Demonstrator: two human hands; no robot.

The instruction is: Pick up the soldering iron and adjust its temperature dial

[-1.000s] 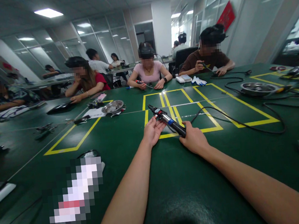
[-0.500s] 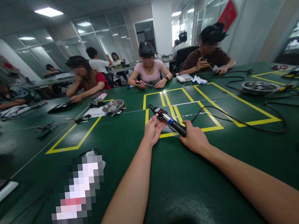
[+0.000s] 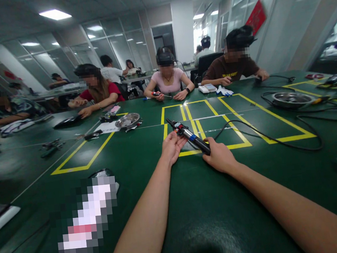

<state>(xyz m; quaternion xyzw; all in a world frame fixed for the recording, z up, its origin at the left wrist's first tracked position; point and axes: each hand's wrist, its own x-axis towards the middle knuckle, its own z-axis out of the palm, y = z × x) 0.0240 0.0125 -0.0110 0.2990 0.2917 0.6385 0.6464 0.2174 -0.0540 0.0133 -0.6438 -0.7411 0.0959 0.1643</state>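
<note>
A black electric screwdriver (image 3: pixel 191 137) with a blue band and a red-marked head lies slanted over the yellow tape lines on the green table (image 3: pixel 170 206). My right hand (image 3: pixel 219 157) grips its rear handle end, where a black cable (image 3: pixel 265 138) leaves to the right. My left hand (image 3: pixel 172 147) lies palm up under the tool's front part, fingers stretched and cupping it.
A metal bowl (image 3: pixel 127 120) with small parts sits at the left middle, another metal bowl (image 3: pixel 291 98) at the right. White gloves (image 3: pixel 224 91) and a white device (image 3: pixel 207 88) lie at the far side. Several people sit around the table. A dark tray (image 3: pixel 0 216) lies at the left edge.
My hands and the screwdriver have hardly moved. The person at the far right has lowered the hand from the face and stretched the arm along the table.
</note>
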